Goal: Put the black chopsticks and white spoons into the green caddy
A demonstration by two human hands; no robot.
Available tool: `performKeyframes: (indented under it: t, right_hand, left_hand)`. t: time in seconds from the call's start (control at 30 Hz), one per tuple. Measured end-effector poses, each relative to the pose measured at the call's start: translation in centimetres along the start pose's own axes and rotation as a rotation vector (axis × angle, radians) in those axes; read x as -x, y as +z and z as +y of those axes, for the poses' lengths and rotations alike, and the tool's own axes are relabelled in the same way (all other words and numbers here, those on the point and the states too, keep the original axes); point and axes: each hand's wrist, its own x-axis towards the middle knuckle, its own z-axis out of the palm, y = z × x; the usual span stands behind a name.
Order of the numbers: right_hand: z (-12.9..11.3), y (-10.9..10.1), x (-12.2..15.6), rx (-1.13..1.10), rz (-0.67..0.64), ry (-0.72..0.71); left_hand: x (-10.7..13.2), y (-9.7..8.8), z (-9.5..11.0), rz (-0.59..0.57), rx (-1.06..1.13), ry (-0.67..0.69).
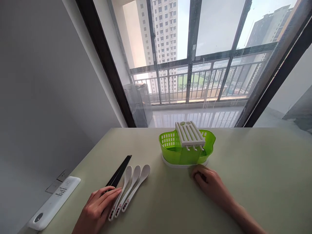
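Observation:
My left hand (98, 206) reaches over the lower part of several black chopsticks (119, 172), its fingers stretched out. One fingertip rests at the handle of the leftmost white spoon (127, 175); the thumb is mostly hidden. Beside it lie a middle spoon (135, 177) and a right spoon (144, 174), bowls pointing away, with patterned handle ends. My right hand (207, 178) rests curled on the table, close to the front of a green cutlery basket (187, 157), and nothing shows in it. A white slotted rack (190, 133) with small hooks sits across the basket's top.
The basket stands on a white base (176, 165) on the pale table (170, 201). At the left edge lies a long white device (57, 201) with a dark oval, near a wall socket (62, 175). Beyond the table are a glass door, a balcony railing and tall buildings.

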Motion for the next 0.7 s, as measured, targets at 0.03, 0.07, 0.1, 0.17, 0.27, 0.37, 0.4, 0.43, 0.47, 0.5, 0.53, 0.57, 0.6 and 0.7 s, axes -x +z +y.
performKeyframes:
  t: [0.03, 0.07, 0.1, 0.17, 0.27, 0.37, 0.4, 0.43, 0.47, 0.5, 0.53, 0.57, 0.6, 0.7]
  right_hand:
    - [0.1, 0.0, 0.0, -0.002, -0.003, -0.001]
    - [0.1, 0.0, 0.0, -0.003, -0.006, -0.002]
    - [0.2, 0.1, 0.0, -0.004, -0.008, -0.003]
    - [0.3, 0.1, 0.0, -0.005, -0.012, -0.002]
    - [0.2, 0.2, -0.1, -0.007, -0.005, -0.002]
    - [0.0, 0.1, -0.1, -0.015, 0.002, -0.014]
    - [0.0, 0.1, -0.1, -0.014, 0.003, -0.017]
    - [0.0, 0.1, -0.1, -0.012, 0.002, -0.017]
    - [0.0, 0.1, -0.2, -0.011, 0.001, -0.016]
    - [0.0, 0.1, -0.2, -0.011, 0.001, -0.014]
    - [0.1, 0.1, -0.2, -0.013, 0.003, -0.013]
    - [0.1, 0.2, -0.2, -0.015, 0.005, -0.013]
    - [0.1, 0.2, -0.2, -0.019, 0.006, -0.015]
    - [0.1, 0.3, -0.3, -0.026, 0.014, -0.029]
  left_hand:
    - [0.1, -0.1, -0.1, -0.002, -0.003, 0.0]
    - [0.2, -0.2, -0.2, 0.014, -0.006, -0.006]
    - [0.2, -0.2, -0.3, 0.041, -0.013, -0.009]
    - [-0.4, -0.4, 0.0, 0.113, -0.04, -0.01]
    - [-2.6, -0.5, 1.5, 0.231, -0.054, -0.025]
    - [-6.4, -0.2, 4.8, 0.327, 0.014, -0.017]
    - [-7.9, 0.0, 6.2, 0.34, 0.035, 0.007]
    - [-9.4, 0.2, 7.7, 0.34, 0.061, 0.035]
    - [-11.0, 0.4, 9.2, 0.336, 0.085, 0.076]
    - [-12.5, 0.5, 10.8, 0.325, 0.107, 0.109]
    - [-14.0, 0.7, 12.3, 0.303, 0.129, 0.154]
    - [-15.5, 0.8, 13.7, 0.284, 0.147, 0.193]
    - [-16.8, 1.0, 15.1, 0.257, 0.158, 0.234]
    - [-20.3, 1.9, 18.5, 0.219, 0.168, 0.297]
